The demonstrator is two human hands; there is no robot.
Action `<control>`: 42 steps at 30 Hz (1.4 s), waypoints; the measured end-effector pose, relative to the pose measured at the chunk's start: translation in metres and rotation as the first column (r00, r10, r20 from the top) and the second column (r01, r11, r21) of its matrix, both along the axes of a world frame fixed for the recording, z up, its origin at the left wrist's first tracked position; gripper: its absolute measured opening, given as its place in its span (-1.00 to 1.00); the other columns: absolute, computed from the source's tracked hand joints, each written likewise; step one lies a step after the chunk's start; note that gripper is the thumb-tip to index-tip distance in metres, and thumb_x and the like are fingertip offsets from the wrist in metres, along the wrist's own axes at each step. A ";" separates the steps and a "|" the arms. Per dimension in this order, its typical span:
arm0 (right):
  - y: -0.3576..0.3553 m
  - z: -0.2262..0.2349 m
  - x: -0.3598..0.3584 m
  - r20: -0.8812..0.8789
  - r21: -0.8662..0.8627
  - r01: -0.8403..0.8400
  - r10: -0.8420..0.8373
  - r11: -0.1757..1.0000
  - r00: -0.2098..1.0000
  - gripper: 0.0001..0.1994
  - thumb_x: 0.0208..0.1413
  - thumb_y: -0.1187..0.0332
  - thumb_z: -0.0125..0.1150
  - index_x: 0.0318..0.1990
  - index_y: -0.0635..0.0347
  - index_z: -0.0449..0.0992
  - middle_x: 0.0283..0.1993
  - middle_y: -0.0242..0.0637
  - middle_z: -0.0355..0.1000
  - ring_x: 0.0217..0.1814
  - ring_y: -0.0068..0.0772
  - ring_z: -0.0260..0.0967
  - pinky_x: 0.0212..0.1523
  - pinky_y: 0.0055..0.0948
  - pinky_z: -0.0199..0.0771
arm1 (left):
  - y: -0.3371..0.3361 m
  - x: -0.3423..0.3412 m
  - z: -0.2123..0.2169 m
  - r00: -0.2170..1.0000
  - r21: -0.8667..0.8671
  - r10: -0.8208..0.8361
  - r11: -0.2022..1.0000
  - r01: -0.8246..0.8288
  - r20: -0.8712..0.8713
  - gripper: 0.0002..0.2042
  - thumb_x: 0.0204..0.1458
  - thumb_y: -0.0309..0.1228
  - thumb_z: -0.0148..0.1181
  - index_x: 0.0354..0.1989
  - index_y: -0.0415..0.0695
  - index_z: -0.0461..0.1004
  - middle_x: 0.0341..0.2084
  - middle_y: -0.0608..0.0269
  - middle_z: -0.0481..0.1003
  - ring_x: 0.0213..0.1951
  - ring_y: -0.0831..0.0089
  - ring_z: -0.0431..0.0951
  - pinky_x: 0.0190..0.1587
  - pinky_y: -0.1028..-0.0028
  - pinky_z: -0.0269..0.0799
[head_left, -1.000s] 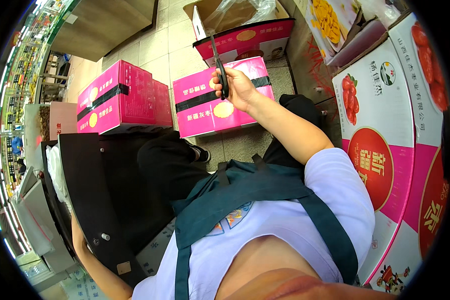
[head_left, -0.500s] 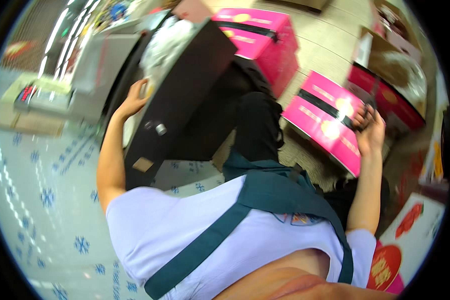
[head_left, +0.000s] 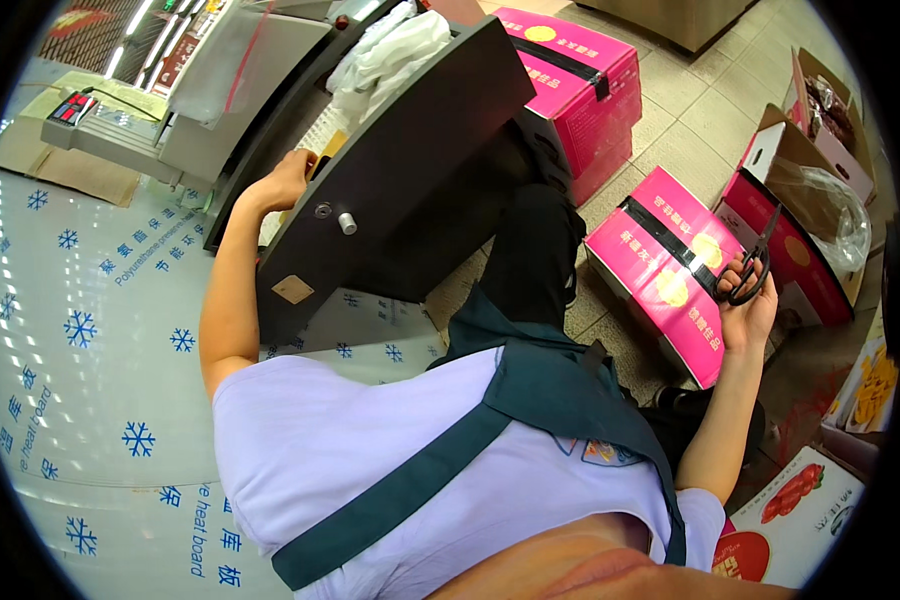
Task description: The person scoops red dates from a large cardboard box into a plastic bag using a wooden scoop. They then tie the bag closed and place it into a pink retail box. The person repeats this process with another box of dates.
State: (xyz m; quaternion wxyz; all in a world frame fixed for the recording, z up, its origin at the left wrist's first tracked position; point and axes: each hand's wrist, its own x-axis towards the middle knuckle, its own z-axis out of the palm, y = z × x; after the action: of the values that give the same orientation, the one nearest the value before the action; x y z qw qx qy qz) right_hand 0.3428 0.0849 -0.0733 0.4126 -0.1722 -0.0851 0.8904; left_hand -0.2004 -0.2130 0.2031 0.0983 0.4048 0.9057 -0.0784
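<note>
In my right hand (head_left: 748, 305) is a pair of black-handled scissors (head_left: 752, 272), blades pointing up and away. My fingers are curled round the handles, above a pink carton (head_left: 660, 265) sealed with black tape. At the left, my left hand (head_left: 288, 180) reaches into an open dark drawer (head_left: 400, 165). Its fingers are bent over and partly hidden behind the drawer front, beside a yellow-brown piece (head_left: 332, 147) and something small and black. What they grip cannot be made out. Crumpled white plastic bags (head_left: 390, 65) lie further back in the drawer.
Another taped pink carton (head_left: 580, 90) stands beyond the drawer. At the right, an open carton (head_left: 795, 230) holds a clear plastic bag, with another open box (head_left: 830, 110) behind it. A grey machine with a keypad (head_left: 75, 108) sits on the counter at the far left.
The view has shifted and become sharper. My left hand has stayed in the drawer, its fingers now bent further over. The scissors remain in my right hand, now clearly visible.
</note>
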 end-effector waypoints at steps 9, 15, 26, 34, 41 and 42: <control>0.001 0.010 0.006 0.304 0.068 0.145 -0.159 0.987 0.939 -0.79 0.20 0.25 -0.03 -0.31 0.24 0.34 -0.46 -0.40 0.17 -0.49 -0.57 0.07 -0.47 -0.57 0.13 | 0.040 0.018 0.005 0.965 0.046 -0.260 0.964 0.261 -0.021 -0.55 -0.03 -0.16 0.21 -0.20 -0.40 0.48 -0.27 -0.32 0.47 -0.12 -0.07 0.50 -0.13 0.16 0.36; 0.006 -0.011 -0.028 0.286 -0.095 0.130 -0.098 0.987 0.953 -0.74 0.21 0.17 -0.10 -0.44 0.05 0.40 -0.58 -0.45 0.31 -0.60 -0.57 0.23 -0.56 -0.55 0.28 | 0.023 0.005 -0.016 0.981 0.103 -0.185 0.978 0.179 0.050 -0.56 0.01 -0.39 0.10 0.07 -0.36 0.35 -0.06 -0.22 0.44 -0.02 -0.01 0.45 -0.01 0.18 0.35; -0.008 -0.003 -0.015 0.326 -0.084 0.172 -0.136 0.982 0.935 -0.72 0.27 0.15 -0.16 -0.39 0.01 0.40 -0.55 -0.52 0.33 -0.59 -0.61 0.29 -0.55 -0.55 0.37 | 0.013 0.050 0.024 0.982 0.132 -0.191 0.973 0.189 -0.003 -0.42 -0.12 -0.39 0.31 0.07 -0.39 0.25 -0.10 -0.14 0.41 -0.10 0.10 0.43 -0.05 0.20 0.37; 0.003 -0.007 -0.022 0.320 -0.126 0.158 -0.110 0.979 0.941 -0.74 0.26 0.14 -0.16 -0.39 0.00 0.39 -0.54 -0.50 0.33 -0.60 -0.57 0.27 -0.57 -0.52 0.35 | 0.037 0.007 0.070 0.908 0.604 -0.268 0.680 0.415 -0.323 -0.18 -0.23 -0.43 0.22 0.30 -0.36 0.04 0.24 -0.06 0.13 0.30 0.15 0.09 0.34 0.29 -0.08; 0.006 -0.014 -0.006 0.224 -0.080 0.122 -0.102 0.989 0.969 -0.72 0.22 0.15 -0.08 -0.44 0.09 0.35 -0.58 -0.43 0.28 -0.60 -0.53 0.24 -0.58 -0.53 0.32 | 0.158 -0.022 0.174 0.688 0.694 0.166 0.356 0.626 -0.706 -0.22 -0.11 -0.11 0.37 0.17 -0.35 0.16 -0.01 -0.11 0.39 0.00 0.12 0.45 0.08 0.27 0.31; 0.004 -0.008 -0.007 0.271 -0.093 0.154 -0.124 0.984 0.955 -0.73 0.21 0.15 -0.07 -0.43 0.10 0.36 -0.58 -0.43 0.28 -0.60 -0.53 0.24 -0.58 -0.52 0.32 | 0.169 -0.015 0.180 0.693 0.712 0.196 0.330 0.620 -0.694 -0.18 -0.15 -0.08 0.39 0.18 -0.38 0.15 -0.02 -0.15 0.39 0.00 0.08 0.45 0.08 0.26 0.32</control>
State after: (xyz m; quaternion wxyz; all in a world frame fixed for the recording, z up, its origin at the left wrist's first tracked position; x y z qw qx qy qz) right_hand 0.3353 0.0887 -0.0816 0.4489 -0.3179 -0.0765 0.8316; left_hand -0.2158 -0.0437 0.3829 -0.4962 0.4535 0.6817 0.2888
